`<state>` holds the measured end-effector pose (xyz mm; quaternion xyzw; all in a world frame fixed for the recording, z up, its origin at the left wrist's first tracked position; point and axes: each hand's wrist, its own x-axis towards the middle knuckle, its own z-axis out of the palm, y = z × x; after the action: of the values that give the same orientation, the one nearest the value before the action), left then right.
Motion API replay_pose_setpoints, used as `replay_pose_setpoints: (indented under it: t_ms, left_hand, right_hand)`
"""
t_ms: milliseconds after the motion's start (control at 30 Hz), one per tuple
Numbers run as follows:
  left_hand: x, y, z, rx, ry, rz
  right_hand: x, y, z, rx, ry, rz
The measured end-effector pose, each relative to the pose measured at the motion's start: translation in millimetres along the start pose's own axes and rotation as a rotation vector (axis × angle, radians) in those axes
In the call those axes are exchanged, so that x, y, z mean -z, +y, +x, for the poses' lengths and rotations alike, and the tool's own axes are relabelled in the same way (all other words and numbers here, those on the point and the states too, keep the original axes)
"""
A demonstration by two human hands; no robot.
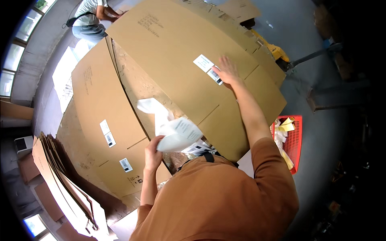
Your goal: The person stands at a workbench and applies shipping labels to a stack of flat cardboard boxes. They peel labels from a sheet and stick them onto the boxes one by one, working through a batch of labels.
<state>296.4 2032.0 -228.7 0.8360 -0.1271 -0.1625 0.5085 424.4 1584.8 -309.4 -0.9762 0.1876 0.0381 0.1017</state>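
Observation:
My left hand (153, 152) is closed on the edge of a sheet of labels (181, 132), with a curled white backing strip (155, 110) trailing from it. On the right, my right hand (227, 72) lies flat, fingers stretched, on a large flattened cardboard box (177, 52). Beneath and beside its thumb is a white barcode label (215, 76), partly covered. Touching that label, a second white label (203, 63) sits further up and left. A second flattened box (104, 108) to the left carries white labels (107, 139) as well.
Several flat cardboard sheets (60, 176) lean at the lower left. A red plastic basket (297, 138) with crumpled white and yellow paper stands to my right. Beyond the boxes is a yellow pallet jack (277, 52). Another person (90, 20) bends over the stack's far left corner.

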Motion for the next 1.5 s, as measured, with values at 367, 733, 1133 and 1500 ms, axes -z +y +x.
replay_pose_setpoints:
  t_ms: [367,733,1133,1500]
  left_hand:
    - [-102.2,-6.8,-41.6,0.551,-0.694,-0.359]
    - [-199.5,56.0,-92.3,0.924,-0.587,-0.582]
    - [-141.1,189.8,-190.2,0.665,0.281,-0.401]
    - [-18.2,187.9,-330.2,0.46,1.077,-0.38]
  right_hand:
    - [39.6,212.8,-145.2,-0.348,0.111,0.037]
    - [106.8,253.4,-123.6,-0.098,-0.149,0.27]
    - [107.9,238.1,-157.3,-0.063,-0.197,0.96]
    - [51.1,-46.9,-215.9,0.118,-0.272,1.189]
